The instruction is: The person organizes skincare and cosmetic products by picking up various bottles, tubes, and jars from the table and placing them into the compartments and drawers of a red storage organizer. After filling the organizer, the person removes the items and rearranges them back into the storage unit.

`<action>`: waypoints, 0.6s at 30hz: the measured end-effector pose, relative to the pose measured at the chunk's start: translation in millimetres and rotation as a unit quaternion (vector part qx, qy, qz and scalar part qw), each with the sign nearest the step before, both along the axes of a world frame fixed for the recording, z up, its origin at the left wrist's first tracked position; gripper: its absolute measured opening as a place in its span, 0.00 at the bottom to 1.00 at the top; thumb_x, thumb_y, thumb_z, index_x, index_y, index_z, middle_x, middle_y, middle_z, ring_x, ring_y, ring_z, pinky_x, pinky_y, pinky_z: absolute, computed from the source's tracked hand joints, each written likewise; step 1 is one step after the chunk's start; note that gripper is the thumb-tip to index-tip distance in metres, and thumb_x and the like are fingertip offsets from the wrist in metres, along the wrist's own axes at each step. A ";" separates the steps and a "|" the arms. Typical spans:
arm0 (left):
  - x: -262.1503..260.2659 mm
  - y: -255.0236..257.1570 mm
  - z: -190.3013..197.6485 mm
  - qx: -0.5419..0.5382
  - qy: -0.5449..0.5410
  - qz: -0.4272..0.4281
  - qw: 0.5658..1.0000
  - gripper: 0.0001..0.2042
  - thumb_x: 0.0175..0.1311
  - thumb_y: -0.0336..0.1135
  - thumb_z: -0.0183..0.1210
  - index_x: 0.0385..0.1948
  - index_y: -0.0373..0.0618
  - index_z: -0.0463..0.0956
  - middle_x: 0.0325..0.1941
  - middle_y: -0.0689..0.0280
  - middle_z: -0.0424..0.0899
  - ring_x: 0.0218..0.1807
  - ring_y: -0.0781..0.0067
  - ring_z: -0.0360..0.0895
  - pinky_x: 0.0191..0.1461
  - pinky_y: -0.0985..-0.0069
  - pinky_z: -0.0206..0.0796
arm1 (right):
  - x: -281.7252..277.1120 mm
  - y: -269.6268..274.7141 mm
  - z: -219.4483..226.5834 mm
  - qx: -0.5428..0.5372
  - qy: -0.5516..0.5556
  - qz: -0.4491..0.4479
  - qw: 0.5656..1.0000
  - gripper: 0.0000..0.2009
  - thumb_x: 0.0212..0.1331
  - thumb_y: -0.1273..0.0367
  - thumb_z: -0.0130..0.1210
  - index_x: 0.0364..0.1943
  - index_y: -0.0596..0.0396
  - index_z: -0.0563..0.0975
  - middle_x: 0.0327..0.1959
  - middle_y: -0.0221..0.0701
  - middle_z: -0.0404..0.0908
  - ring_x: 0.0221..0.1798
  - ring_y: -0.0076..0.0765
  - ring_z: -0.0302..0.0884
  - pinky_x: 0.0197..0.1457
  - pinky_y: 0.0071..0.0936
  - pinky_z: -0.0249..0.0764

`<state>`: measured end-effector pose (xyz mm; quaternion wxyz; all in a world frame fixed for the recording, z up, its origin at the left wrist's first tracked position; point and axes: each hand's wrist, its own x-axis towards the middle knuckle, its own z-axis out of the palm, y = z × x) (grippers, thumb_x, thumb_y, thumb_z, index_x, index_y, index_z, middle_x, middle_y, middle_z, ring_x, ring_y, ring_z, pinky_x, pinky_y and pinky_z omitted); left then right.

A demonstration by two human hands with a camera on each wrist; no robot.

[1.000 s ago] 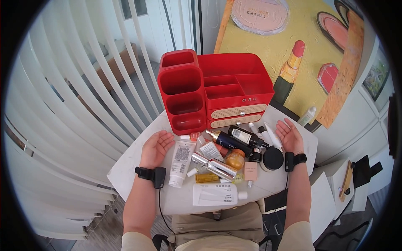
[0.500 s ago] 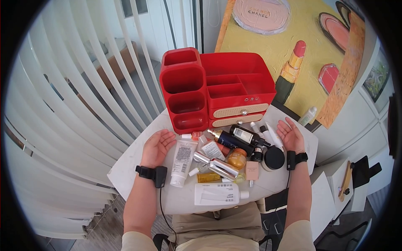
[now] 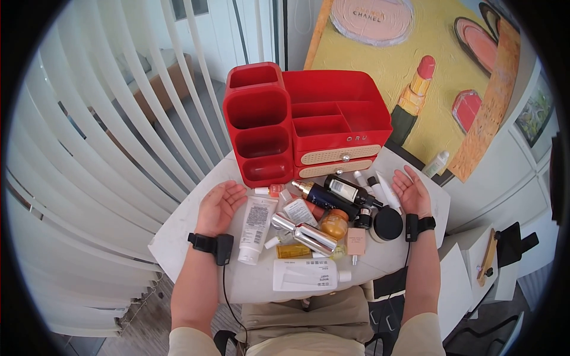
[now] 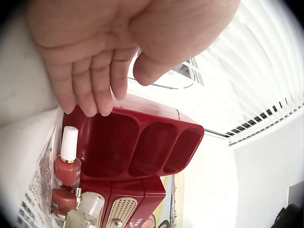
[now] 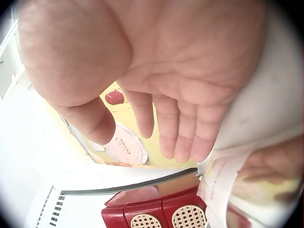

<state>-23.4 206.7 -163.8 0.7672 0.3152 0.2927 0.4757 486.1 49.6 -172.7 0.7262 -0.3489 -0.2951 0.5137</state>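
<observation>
My left hand (image 3: 220, 207) rests at the table's left side, palm turned inward and holding nothing. Beside it lies a white squeeze tube (image 3: 256, 230). On the right, my empty right hand (image 3: 412, 192) lies with relaxed fingers near a white tube (image 3: 388, 191) and a round black jar (image 3: 387, 223). Between the hands is a pile of cosmetics: a dark blue pump bottle (image 3: 325, 197), a silver bottle (image 3: 312, 237), an amber jar (image 3: 334, 225) and a white bottle (image 3: 305, 275). In the left wrist view, a coral nail polish bottle (image 4: 68, 171) stands out below the fingers.
A red organizer (image 3: 340, 136) with open compartments and two woven-front drawers stands at the table's back. Behind it leans a yellow painting (image 3: 368, 65). A small bottle (image 3: 436, 164) is at the right edge. Vertical blinds (image 3: 89, 148) hang on the left.
Both hands keep nearly the same place and pose. The view shifts very slightly; the cosmetics and the organizer stay put.
</observation>
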 end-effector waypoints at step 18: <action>-0.3 -0.6 0.3 0.008 -0.003 -0.004 1.000 0.15 0.74 0.37 0.44 0.50 0.35 0.72 0.50 0.52 0.80 0.55 0.58 0.78 0.62 0.62 0.69 | -1.2 0.0 -1.0 0.002 -0.027 -0.015 1.000 0.25 0.69 0.59 0.48 0.65 0.58 0.64 0.58 0.46 0.75 0.56 0.41 0.77 0.61 0.36 0.73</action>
